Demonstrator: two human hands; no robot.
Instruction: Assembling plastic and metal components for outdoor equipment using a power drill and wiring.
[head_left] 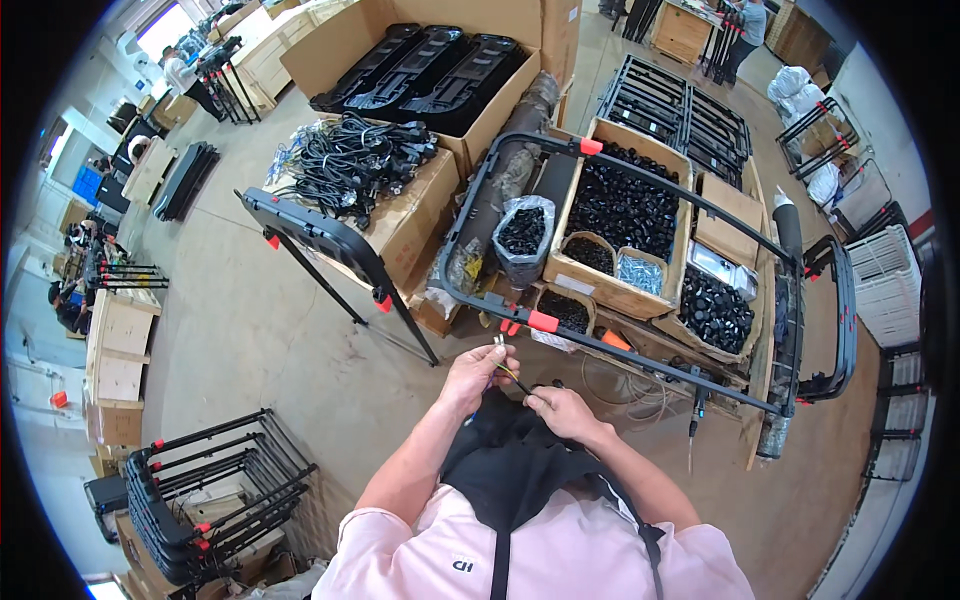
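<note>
Both hands on a thin wire, just below the black tube frame.

Left to right: my left hand [478, 375] is pinched shut on the upper end of a thin wire [512, 378], whose small metal tip pokes up past my fingertips; the wire runs down and right into my right hand [562, 410], closed over the lower end against my dark apron [510, 460]. Grip narrow on both sides, fingertips only. The wire lies between the two hands, held clear of the frame. The black tube frame [600, 345] with orange clips lies just above, across the boxes of black caps [625, 210]; the wire does not touch it. Judged progress: early to middle. Wire in hand and being readied, not yet attached to the frame. What the right hand covers, I cannot tell.
</note>
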